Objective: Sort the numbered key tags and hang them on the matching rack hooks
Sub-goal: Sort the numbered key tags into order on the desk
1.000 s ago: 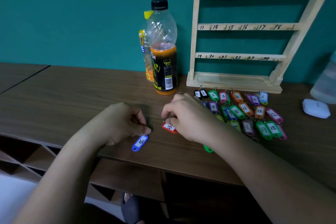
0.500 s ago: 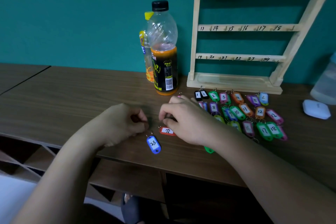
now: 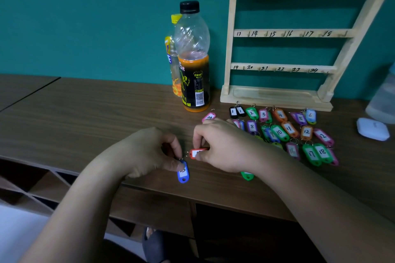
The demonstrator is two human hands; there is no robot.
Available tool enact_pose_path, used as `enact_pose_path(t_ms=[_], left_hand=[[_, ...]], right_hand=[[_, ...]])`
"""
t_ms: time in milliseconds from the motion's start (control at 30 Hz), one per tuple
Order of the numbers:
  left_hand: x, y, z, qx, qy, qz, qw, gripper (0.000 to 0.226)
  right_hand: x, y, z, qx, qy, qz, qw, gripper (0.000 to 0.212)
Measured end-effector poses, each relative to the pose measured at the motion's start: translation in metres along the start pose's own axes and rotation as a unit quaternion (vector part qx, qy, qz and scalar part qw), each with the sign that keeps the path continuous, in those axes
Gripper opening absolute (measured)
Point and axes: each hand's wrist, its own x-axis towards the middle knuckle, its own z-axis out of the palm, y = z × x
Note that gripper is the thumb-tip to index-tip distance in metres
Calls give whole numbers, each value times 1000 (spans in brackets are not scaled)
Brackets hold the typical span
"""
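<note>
Blue tag [image 3: 183, 174], one, left hand [image 3: 145, 153]; red tag [image 3: 197, 153], one, right hand [image 3: 224, 145].

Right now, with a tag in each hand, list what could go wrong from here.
1. The left hand pinches the blue tag close to the front edge of the desk; a slip could send it over.
2. The green tag lies half hidden under the wrist of the right hand, near that edge; the arm could sweep it off.
3. The black-capped bottle stands beside the rack; a reach to the hooks might knock it.
</note>
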Motion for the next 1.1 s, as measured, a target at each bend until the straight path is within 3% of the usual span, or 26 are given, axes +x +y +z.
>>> enact_pose_path(t_ms=[200, 533, 833, 1100], left_hand=[[3, 2, 3, 2, 45, 2, 999, 11], [4, 34, 5, -147, 79, 85, 982, 6], [15, 88, 32, -349, 67, 148, 923, 7], [34, 139, 66, -369, 79, 142, 915, 14]], right_hand=[[-4, 6, 1, 126, 24, 24, 992, 18], [-33, 36, -25, 302, 95, 38, 948, 13], [-76, 68, -43, 335, 132, 72, 930, 15], [-116, 101, -56, 339, 143, 113, 923, 16]])
